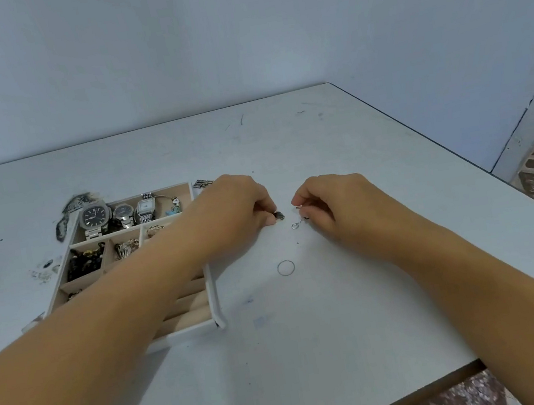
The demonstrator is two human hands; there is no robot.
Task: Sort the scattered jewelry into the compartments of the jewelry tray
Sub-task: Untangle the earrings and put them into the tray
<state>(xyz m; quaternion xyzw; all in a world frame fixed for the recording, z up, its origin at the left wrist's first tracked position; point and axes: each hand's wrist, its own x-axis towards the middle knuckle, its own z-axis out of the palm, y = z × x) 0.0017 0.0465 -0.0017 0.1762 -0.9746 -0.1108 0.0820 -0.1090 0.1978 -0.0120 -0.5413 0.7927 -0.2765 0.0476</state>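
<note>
A pale table (344, 312) is seen from above, with a jewelry tray (217, 300) set on its left part. In the tray's far compartment three watches (122, 214) are laid side by side, with a thin bangle carrying a small blue charm (173, 206) just to their right. In the row nearer, dark beaded pieces (84, 260) are held in the left compartment and a cluster of metal pieces (125, 248) in the one beside it. The near part of the tray is taken up by padded ring rolls (187, 304), partly hidden by the left forearm, which is stretched across the tray.

The left hand (235, 207) is rested on the table just right of the tray, its fingers curled and pinched on a small dark piece of jewelry (279, 215). The right hand (331, 203) is placed near it, the two hands being apart, and its fingertips are closed on a small silver piece (298, 207). A little silver loop (294, 226) is seen on the table just below those fingertips; whether it is joined to the held piece cannot be told. A thin ring (285, 267) is left lying alone on the table nearer the viewer. A small dark item (203, 183) lies just beyond the tray's far right corner.
</note>
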